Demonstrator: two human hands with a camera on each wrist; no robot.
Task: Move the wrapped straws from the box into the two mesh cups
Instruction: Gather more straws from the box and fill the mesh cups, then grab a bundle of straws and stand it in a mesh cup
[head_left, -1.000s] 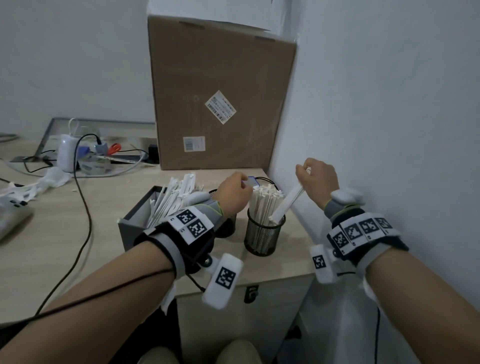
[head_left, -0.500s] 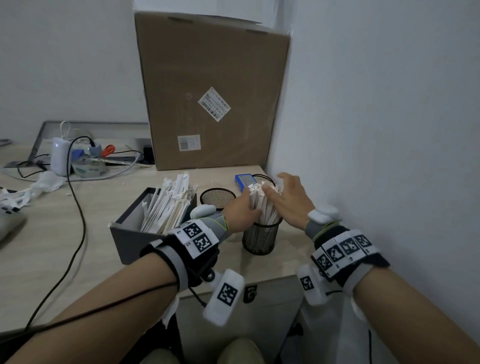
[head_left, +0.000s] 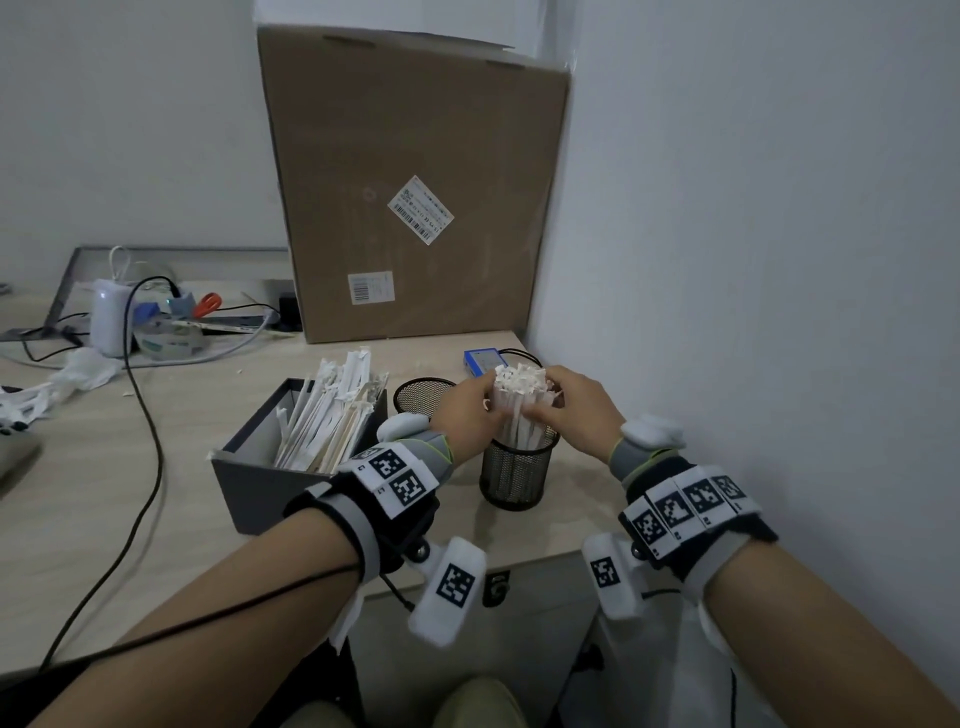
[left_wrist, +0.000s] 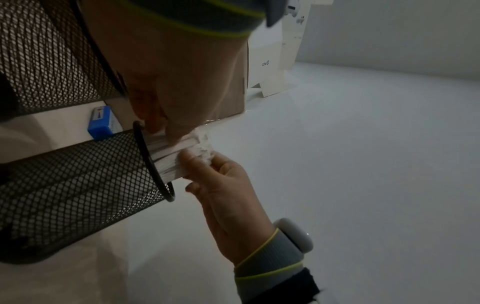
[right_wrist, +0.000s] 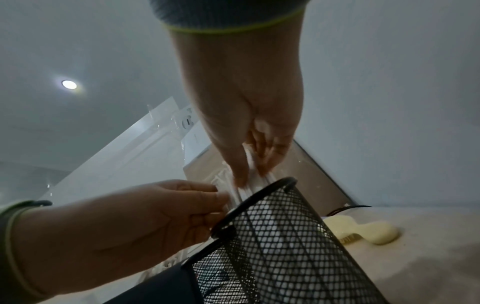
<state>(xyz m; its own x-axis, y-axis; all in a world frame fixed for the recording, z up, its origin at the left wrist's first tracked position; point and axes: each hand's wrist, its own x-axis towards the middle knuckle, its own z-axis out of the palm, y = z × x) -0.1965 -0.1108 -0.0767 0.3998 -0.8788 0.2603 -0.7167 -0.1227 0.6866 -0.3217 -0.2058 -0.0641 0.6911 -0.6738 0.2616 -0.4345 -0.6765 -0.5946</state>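
Note:
A dark grey box (head_left: 257, 483) near the desk's front holds many paper-wrapped straws (head_left: 327, 415) standing on end. Behind its right corner stands a black mesh cup (head_left: 423, 397) with nothing showing inside. A second mesh cup (head_left: 519, 475) to the right is packed with a bundle of wrapped straws (head_left: 519, 387). My left hand (head_left: 467, 413) and right hand (head_left: 569, 408) grip that bundle from either side, just above the rim. In the wrist views the left hand's fingers (left_wrist: 161, 123) and the right hand's fingers (right_wrist: 246, 162) curl round the straws (left_wrist: 168, 152) above the cup (right_wrist: 285, 246).
A tall cardboard carton (head_left: 415, 208) stands at the back, and a white wall (head_left: 753, 260) runs close on the right. A small blue box (head_left: 485, 361) lies behind the full cup. A black cable (head_left: 150, 441) crosses the desk, and clutter (head_left: 156, 322) sits at the back left.
A second ago my right hand held one straw slanted into the right cup. That straw is now in the cup, and both hands have closed round the bundle.

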